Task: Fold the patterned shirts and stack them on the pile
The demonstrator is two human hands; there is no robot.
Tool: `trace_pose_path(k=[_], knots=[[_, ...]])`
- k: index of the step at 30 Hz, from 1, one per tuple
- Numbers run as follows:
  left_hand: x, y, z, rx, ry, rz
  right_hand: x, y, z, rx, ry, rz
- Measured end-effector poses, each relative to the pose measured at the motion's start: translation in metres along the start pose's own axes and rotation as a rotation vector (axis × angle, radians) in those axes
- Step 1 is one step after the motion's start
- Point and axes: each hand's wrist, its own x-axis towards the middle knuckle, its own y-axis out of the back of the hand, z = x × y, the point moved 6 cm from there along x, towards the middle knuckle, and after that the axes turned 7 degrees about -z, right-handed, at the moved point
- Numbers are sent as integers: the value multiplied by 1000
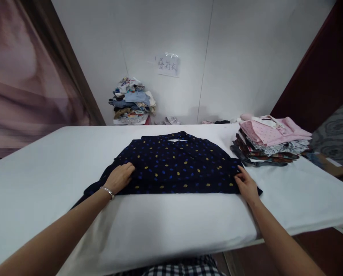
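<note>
A dark navy shirt (174,165) with small blue and yellow spots lies spread on the white-covered table, its collar pointing away from me. The lower part looks folded up, making a straight edge on my side. My left hand (120,178), with a bracelet at the wrist, is closed on the cloth at the shirt's left side; its fingertips are partly hidden. At the right side, my right hand (246,184) pinches the fabric between thumb and fingers. Some dark cloth extends past both hands towards the outer sides.
A stack of folded clothes (271,143), pink on top, stands at the table's right. Behind the far edge rises another pile of clothes (133,101). A paper sign (168,66) hangs on the wall. The white table (171,222) ends just before my body.
</note>
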Motion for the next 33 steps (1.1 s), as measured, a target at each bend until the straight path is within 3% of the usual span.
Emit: trace_pose_path(k=[3, 7, 13, 20, 24, 26, 28, 33], knots=[[0, 7, -5, -28, 73, 18, 0, 0, -10, -59, 41, -45], [4, 27, -8, -29, 163, 150, -6, 9, -13, 22, 14, 54], [-14, -1, -3, 12, 84, 71, -19, 6, -22, -171, 133, -84], [-36, 4, -3, -8, 85, 221, -15, -1, -29, -417, -67, -205], [-40, -7, -3, -4, 88, 83, -13, -6, -23, -528, -67, -326], [-45, -11, -4, 8, 125, 39, -15, -5, -17, -559, -32, -339], [-50, -12, -5, -5, 155, 23, -17, 2, -19, -575, 29, -265], [-61, -1, -8, -180, 280, 11, -23, 12, -64, -425, 405, -47]])
